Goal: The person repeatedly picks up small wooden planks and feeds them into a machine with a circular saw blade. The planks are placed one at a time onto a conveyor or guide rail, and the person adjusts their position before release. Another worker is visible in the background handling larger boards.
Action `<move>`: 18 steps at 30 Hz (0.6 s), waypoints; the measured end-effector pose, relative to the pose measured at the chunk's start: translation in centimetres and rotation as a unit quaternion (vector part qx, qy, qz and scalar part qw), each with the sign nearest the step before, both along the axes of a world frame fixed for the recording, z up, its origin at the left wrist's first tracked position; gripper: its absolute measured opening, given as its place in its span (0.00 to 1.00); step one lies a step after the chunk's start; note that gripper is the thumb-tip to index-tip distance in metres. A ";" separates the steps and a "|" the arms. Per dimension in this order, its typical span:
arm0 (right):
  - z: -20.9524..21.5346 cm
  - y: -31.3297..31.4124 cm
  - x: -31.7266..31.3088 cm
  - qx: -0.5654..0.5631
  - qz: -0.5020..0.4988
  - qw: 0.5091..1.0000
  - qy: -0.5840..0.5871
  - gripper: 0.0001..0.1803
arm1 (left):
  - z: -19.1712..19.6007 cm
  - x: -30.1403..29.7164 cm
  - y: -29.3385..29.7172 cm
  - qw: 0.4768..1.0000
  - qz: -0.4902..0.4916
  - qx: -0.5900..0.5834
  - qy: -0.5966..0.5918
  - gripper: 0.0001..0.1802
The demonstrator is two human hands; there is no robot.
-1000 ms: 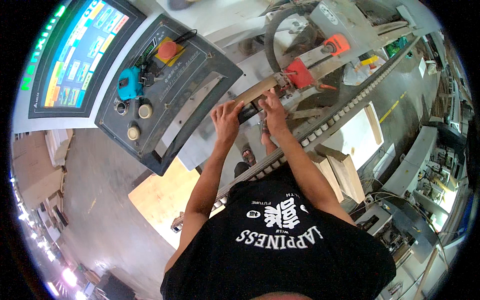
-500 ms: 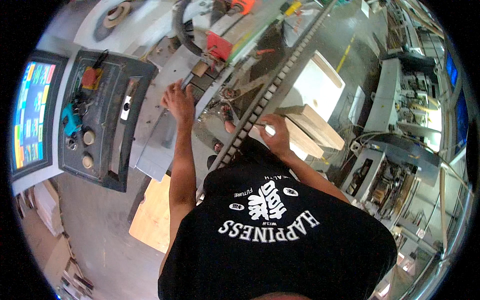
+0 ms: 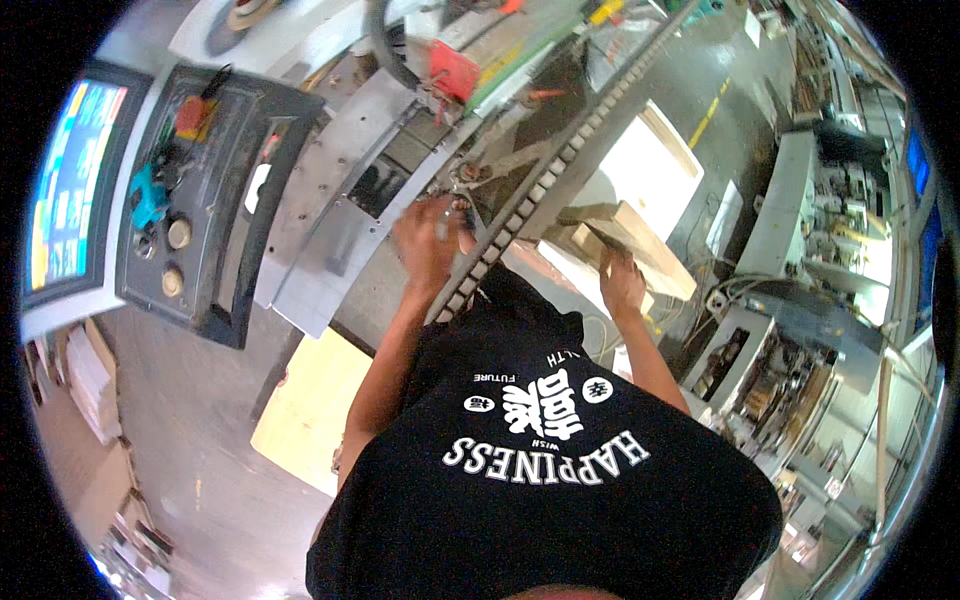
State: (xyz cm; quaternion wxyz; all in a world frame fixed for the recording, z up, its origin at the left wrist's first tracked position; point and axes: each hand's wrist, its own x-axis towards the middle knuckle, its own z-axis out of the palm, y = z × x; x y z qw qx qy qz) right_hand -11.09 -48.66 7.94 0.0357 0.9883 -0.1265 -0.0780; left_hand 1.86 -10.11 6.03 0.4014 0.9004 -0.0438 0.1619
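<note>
left hand (image 3: 430,240): blurry, near rail (image 3: 538,187), fingers can't tell | right hand (image 3: 623,285): by wood block (image 3: 655,252), can't tell if fingers pinch

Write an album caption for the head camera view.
Left hand blurred beside the roller rail, right hand at the wooden boards.

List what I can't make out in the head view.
- Left hand: motion blur hides whether it holds anything.
- Right hand: the back of the hand hides its palm, so its grip at the wooden pieces is unclear.
- Tan round object: cut off by the upper edge.
- Screen: fine details blurred.
</note>
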 end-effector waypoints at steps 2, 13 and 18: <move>0.8 0.6 0.8 0.019 0.019 1.000 -0.006 0.22 | 2.0 0.4 -2.0 0.994 -0.095 -0.049 0.001 0.17; 8.6 16.2 9.4 0.176 0.206 0.962 0.013 0.31 | 0.1 -1.7 -4.0 0.929 -0.295 0.224 -0.007 0.39; 7.6 23.0 13.2 0.286 0.305 0.904 -0.084 0.34 | 0.5 -1.5 5.1 0.988 -0.078 0.120 0.064 0.35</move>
